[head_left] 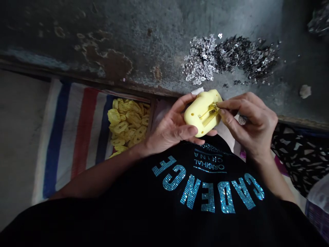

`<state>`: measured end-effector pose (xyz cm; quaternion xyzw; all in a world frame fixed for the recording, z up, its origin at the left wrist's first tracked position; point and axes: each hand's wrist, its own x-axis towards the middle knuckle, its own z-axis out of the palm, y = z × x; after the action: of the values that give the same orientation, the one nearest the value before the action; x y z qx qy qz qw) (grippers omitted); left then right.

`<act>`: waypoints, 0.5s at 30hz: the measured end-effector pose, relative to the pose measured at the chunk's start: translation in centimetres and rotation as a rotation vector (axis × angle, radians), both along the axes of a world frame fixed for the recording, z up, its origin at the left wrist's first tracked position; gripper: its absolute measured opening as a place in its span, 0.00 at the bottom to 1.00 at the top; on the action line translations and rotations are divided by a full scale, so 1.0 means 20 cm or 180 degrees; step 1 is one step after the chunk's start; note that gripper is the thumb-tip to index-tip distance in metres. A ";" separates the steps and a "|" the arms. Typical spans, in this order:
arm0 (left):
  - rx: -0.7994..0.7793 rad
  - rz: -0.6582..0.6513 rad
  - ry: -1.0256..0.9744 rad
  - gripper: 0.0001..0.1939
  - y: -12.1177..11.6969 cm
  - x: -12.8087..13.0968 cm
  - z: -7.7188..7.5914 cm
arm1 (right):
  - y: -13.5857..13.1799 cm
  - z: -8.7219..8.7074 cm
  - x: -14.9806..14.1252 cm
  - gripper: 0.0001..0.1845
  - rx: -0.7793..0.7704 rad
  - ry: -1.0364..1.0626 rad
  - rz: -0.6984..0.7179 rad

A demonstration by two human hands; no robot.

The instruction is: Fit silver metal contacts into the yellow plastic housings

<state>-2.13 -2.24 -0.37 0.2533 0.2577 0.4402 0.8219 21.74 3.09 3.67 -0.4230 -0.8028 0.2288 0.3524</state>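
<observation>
A rounded yellow plastic casing (193, 109) with a long open battery compartment and small screw holes lies in my left hand (173, 123). My left thumb presses its lower edge while the fingers wrap behind it. My right hand (248, 120) is closed in a pinch at the compartment's right end. Thumb and forefinger meet there over a small piece, mostly hidden, which may be one of the metal contacts. Beyond the casing, a pile of small shiny metal contact pieces (200, 60) lies on the worktop, beside a darker heap of small metal parts (246, 56).
The worn grey worktop (154, 34) runs across the far side, its front edge close to my hands. At left, several yellow casings (128, 120) sit in a container beside a striped woven sheet (84, 130). A whitish lump (305, 91) lies at the right.
</observation>
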 end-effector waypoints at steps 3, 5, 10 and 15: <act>0.0024 -0.0029 0.0079 0.47 0.00 0.00 0.00 | -0.01 0.01 0.00 0.06 0.0177 -0.0118 -0.0019; 0.0037 -0.0042 0.0139 0.48 0.00 0.00 -0.01 | -0.02 0.01 0.01 0.05 0.0240 -0.0189 -0.0067; 0.0035 -0.0090 0.0170 0.50 0.00 0.00 -0.02 | -0.05 0.01 0.02 0.06 0.0154 -0.0271 -0.0181; 0.0076 -0.0139 0.0260 0.54 0.00 0.00 -0.02 | -0.06 0.00 0.02 0.09 0.0259 -0.0518 -0.0091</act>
<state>-2.15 -2.32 -0.84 0.2864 0.2802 0.4145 0.8171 22.22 1.83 3.72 -0.4370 -0.8313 0.1558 0.3062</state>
